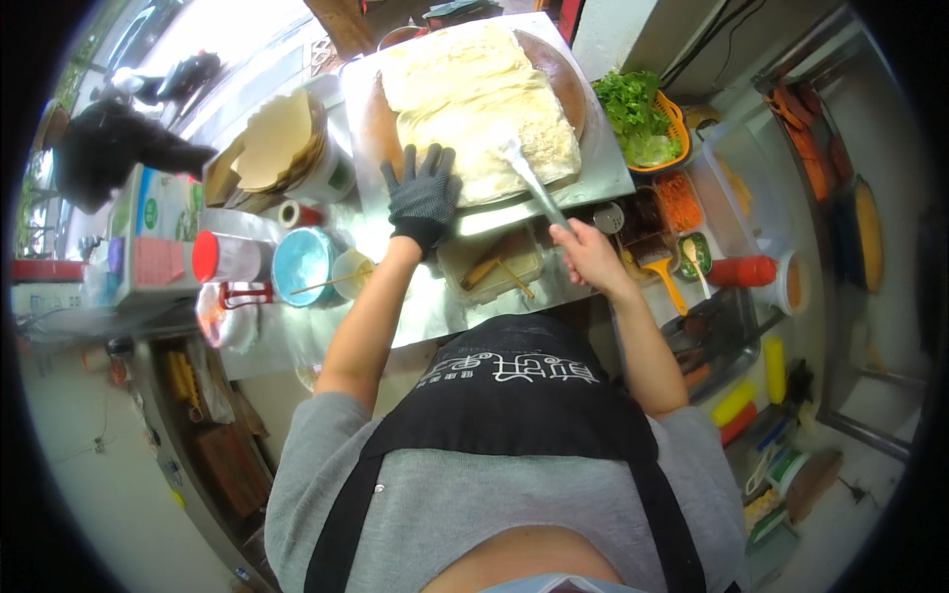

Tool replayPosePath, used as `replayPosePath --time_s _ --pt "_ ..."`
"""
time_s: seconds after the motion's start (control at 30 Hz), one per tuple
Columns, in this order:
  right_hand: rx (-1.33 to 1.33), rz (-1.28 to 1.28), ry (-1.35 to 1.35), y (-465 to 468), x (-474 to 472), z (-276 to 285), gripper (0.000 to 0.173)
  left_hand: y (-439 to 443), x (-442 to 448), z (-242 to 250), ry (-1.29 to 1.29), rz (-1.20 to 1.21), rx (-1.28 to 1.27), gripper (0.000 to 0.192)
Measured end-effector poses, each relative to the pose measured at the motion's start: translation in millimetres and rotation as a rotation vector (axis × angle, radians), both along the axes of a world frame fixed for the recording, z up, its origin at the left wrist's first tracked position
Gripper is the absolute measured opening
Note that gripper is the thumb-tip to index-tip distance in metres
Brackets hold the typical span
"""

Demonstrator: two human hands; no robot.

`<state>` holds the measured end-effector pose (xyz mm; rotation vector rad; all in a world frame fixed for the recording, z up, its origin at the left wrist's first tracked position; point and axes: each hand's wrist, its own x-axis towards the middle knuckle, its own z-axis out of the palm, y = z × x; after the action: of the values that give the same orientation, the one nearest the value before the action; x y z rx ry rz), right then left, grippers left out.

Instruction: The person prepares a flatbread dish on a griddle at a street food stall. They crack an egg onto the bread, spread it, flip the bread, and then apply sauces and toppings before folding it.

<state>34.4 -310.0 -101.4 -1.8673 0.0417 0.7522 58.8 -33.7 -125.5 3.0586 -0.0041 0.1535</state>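
Observation:
A large pale layered flatbread (pixel 474 104) covers most of a round griddle plate (pixel 556 70) set in a square metal top. My left hand (pixel 422 193), in a dark dotted glove, rests with spread fingers at the flatbread's lower left edge. My bare right hand (pixel 589 256) grips the handle of a metal spatula (pixel 540 189). The spatula's pale, glare-washed tip touches the flatbread near its lower middle. Just below the griddle, between my arms, sits a clear plastic tub (pixel 485 259) with a wooden-handled tool and a stick in it.
Paper bags (pixel 274 144), a blue bowl (pixel 302 263) and a red-lidded jar (pixel 230 257) stand left. At right are a lettuce basket (pixel 676 122), shredded orange food (pixel 677 201), an orange-handled brush (pixel 671 289) and a red bottle (pixel 741 271). A dark-clothed person (pixel 111 152) is beyond the counter.

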Motion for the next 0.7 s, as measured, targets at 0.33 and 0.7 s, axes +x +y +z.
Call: replayPosePath --time_s 0.33,0.7 --pt "0.057 -0.021 0.015 7.1 -24.5 -18.9 0.035 -5.8 -12.5 -4.8 -0.058 -0.009 0.041 0.051" --pt "0.241 -0.367 0.087 -8.8 -31.0 -38.7 0.038 26.9 -71.5 13.2 -0.173 0.101 -0.228 0.046"
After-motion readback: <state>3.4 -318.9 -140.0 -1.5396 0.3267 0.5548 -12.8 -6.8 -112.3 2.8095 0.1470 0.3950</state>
